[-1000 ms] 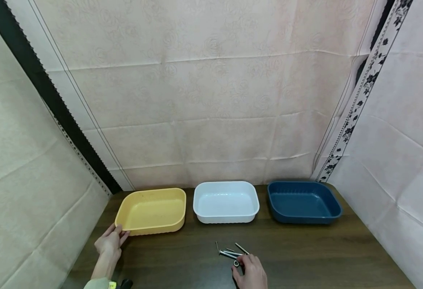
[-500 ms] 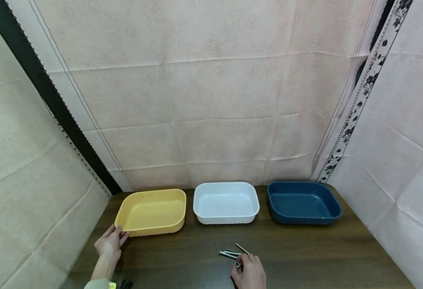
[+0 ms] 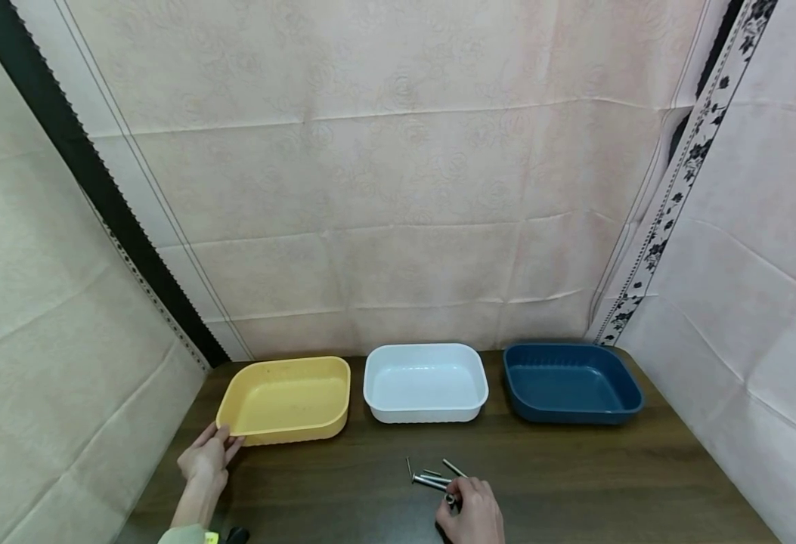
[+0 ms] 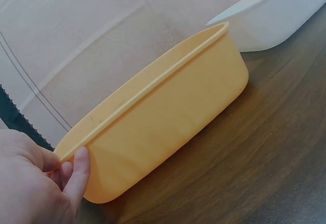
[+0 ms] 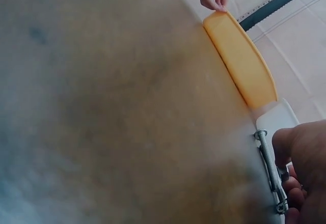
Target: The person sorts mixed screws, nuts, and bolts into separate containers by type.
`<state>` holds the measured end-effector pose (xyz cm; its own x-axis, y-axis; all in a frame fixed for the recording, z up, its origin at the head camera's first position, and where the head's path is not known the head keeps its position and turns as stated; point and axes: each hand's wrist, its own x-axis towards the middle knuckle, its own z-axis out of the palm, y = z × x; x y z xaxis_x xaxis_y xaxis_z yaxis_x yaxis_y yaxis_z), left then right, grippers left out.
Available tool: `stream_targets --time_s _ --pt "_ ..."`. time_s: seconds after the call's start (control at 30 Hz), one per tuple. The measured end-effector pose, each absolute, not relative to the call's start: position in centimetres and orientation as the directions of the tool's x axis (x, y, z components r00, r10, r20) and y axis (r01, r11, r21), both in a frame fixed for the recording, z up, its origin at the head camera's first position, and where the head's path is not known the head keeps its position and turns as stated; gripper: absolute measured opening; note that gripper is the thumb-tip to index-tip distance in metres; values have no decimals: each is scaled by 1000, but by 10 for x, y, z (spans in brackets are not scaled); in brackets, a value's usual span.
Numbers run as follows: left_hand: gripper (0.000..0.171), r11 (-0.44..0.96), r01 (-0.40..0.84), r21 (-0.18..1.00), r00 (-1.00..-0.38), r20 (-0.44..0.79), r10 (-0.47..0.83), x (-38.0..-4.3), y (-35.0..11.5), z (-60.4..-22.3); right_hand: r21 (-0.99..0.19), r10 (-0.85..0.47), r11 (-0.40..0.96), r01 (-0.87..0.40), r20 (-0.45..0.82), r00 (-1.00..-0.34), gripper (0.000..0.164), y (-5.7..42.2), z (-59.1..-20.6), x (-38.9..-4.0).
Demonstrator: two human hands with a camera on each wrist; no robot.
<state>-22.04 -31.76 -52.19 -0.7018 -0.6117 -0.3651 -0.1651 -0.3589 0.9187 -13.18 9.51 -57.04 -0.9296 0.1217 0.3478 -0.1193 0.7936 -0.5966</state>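
Observation:
My left hand (image 3: 205, 459) pinches the near-left corner of a yellow tray (image 3: 292, 436); in the left wrist view its thumb and fingers lie on either side of the rim. My right hand (image 3: 474, 515) is low over a small heap of metal fasteners on the table, pinching a small nut (image 3: 450, 499) between thumb and fingers. Beside those fingertips lies a thick bolt (image 3: 428, 483), with a thin screw (image 3: 409, 466) and a metal rod-like piece (image 3: 454, 468) around it. In the right wrist view, the bolt (image 5: 270, 165) appears close to the thumb; the nut is mostly hidden.
A white tray (image 3: 426, 415) stands behind the fasteners, and a dark blue tray (image 3: 574, 416) is at the right. All three trays line up along the back of the brown wooden table (image 3: 329, 491). Pale cloth walls (image 3: 398, 189) enclose the back and sides.
The right hand's fingers have shifted slightly at the heap, and the nut has moved a little to the right and turned. The left hand and the trays stay in place.

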Motion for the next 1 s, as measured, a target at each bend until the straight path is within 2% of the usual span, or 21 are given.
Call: stream_targets --time_s 0.53,0.8,1.0 --pt "53 -360 -164 918 -694 -367 -620 -218 -315 -519 -591 79 762 -264 490 -868 25 91 -566 -142" --pt "53 -352 -166 921 -697 -362 -619 -220 -314 -519 -617 95 751 -236 454 -886 26 83 -564 -138" --pt "53 -356 -158 921 -703 -358 -615 -220 -315 -521 -615 90 742 -268 486 -869 27 80 -565 -140"
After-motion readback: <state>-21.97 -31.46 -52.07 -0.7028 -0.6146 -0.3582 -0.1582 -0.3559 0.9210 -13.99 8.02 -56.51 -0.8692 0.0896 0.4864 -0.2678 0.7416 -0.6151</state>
